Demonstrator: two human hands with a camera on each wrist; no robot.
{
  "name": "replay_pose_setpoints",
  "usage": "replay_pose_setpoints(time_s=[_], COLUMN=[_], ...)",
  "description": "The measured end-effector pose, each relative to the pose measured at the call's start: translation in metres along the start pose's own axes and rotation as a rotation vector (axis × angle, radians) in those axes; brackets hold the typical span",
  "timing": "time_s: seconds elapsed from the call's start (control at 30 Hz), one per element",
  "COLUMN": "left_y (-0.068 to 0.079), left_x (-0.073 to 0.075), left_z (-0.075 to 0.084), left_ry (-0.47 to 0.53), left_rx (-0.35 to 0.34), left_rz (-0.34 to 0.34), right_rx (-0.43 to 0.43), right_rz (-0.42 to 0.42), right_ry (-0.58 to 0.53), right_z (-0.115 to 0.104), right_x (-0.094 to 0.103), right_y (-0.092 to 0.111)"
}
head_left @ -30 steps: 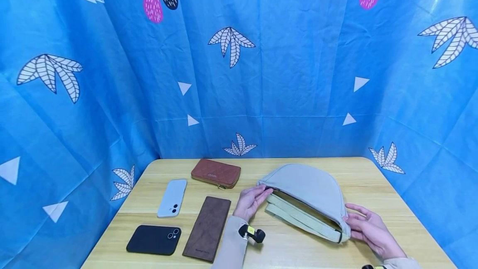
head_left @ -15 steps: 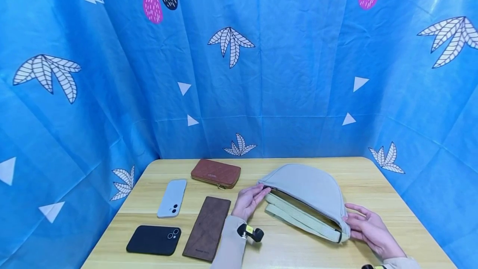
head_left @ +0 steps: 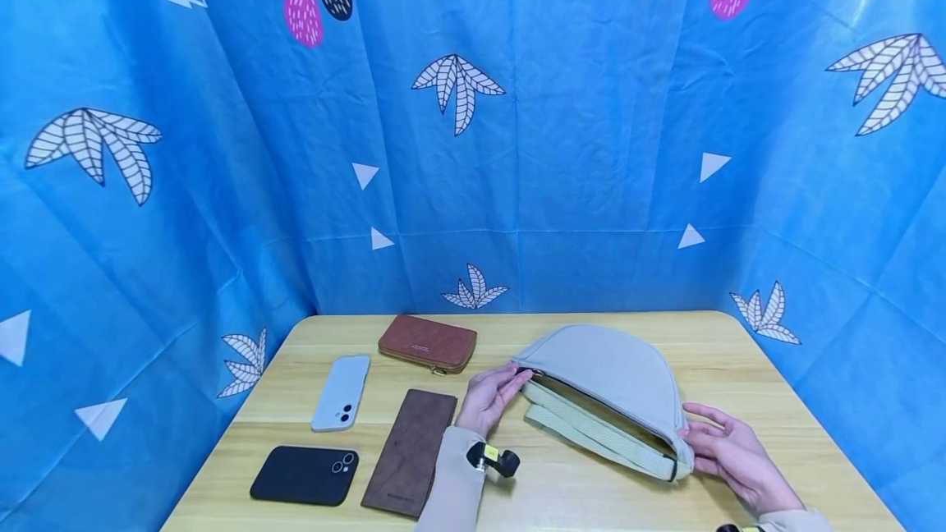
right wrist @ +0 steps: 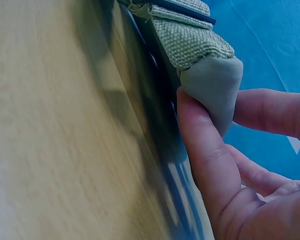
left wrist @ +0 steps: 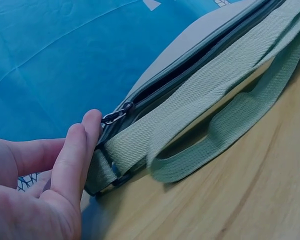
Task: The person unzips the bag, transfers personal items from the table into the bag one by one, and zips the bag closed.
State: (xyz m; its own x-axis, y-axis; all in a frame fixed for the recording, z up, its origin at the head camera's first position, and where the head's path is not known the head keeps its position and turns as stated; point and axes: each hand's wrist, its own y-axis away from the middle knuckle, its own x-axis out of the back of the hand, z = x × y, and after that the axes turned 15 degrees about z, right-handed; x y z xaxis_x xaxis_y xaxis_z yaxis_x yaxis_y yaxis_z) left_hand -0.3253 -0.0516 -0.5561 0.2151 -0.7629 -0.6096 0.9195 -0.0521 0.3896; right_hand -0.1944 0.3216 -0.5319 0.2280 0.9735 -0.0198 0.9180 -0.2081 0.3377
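Head view has a pale grey, half-moon bag of smooth, leather-like material (head_left: 606, 368) on the right half of the light wooden table (head_left: 562, 507), its curved side away from the person. Its zip gapes along the straight edge. The left hand (head_left: 488, 401) pinches the bag's left end beside the dark metal zip pull (left wrist: 117, 114); whether the fingers have the pull itself is not clear. The right hand (head_left: 735, 454) holds the opposite corner between thumb and fingers.

The bag looks light and soft, likely to sag or fold if gripped by one end only; the firm, stitched corners seem the best holds, while the smooth panel may slip a little. Nothing about it looks fragile. A pale green woven strap (head_left: 591, 431) lies looped along the opening and could snag fingers or cover the mouth.

To the left lie a reddish-brown quilted zip wallet (head_left: 429, 341), a pale blue phone (head_left: 342, 392), a black phone (head_left: 305, 474) and a long dark brown wallet (head_left: 410, 454). The left sleeve (head_left: 454, 483) overlaps this last wallet's edge in view, so that arm has little room leftward.
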Motion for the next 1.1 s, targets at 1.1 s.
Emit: replay_pose_setpoints(time_s=[1.1], left_y=[0.0003], left_x=[0.0036], left_z=[0.0074], left_ry=[0.019], left_rx=[-0.034], left_rz=[0.041], right_rx=[0.009], right_rz=[0.027], right_ry=[-0.007], right_z=[-0.0002], right_x=[-0.0009], right_y=[0.0021])
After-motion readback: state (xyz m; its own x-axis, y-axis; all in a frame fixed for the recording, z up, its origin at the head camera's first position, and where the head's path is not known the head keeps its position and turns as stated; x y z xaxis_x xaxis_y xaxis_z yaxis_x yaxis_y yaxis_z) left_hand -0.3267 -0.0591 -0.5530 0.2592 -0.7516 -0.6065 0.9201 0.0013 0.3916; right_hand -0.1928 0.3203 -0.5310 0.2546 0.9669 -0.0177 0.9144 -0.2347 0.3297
